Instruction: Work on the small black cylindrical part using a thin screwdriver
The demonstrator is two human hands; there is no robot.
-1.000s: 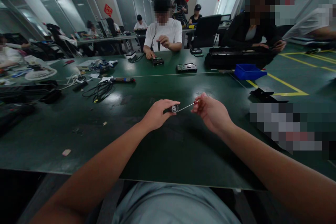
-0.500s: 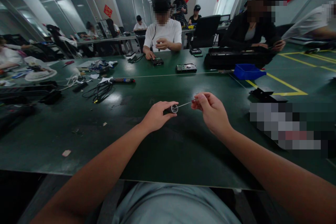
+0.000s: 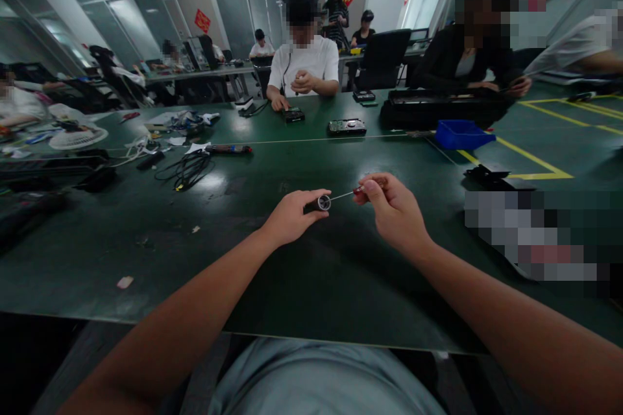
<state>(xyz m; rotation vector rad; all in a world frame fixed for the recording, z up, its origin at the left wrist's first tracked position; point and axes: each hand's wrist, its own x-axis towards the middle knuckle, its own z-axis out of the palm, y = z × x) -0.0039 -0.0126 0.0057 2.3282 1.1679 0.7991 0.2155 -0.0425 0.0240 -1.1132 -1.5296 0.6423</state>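
Note:
My left hand [image 3: 291, 217] is closed round a short dark cylinder [image 3: 323, 203] with a pale ring at its open end, which faces right. Between thumb and fingers of my right hand [image 3: 395, 211] is the reddish handle of a screwdriver [image 3: 359, 189]. Its thin metal shaft slants down to the left and meets the mouth of the cylinder. How deep the tip reaches inside I cannot tell. Both hands are above the green tabletop [image 3: 302, 285], near its front edge.
Black cables [image 3: 187, 168] and a pen-like tool [image 3: 228, 149] lie ahead on the left. A hard drive [image 3: 346, 126] lies beyond my hands, and a blue bin [image 3: 462, 135] stands to the right. Across the table a person in white [image 3: 304, 65] handles another drive [image 3: 293, 115].
The fingers of my right hand have shifted slightly on the screwdriver handle, showing more of it. My left hand and the cylinder stay nearly in place.

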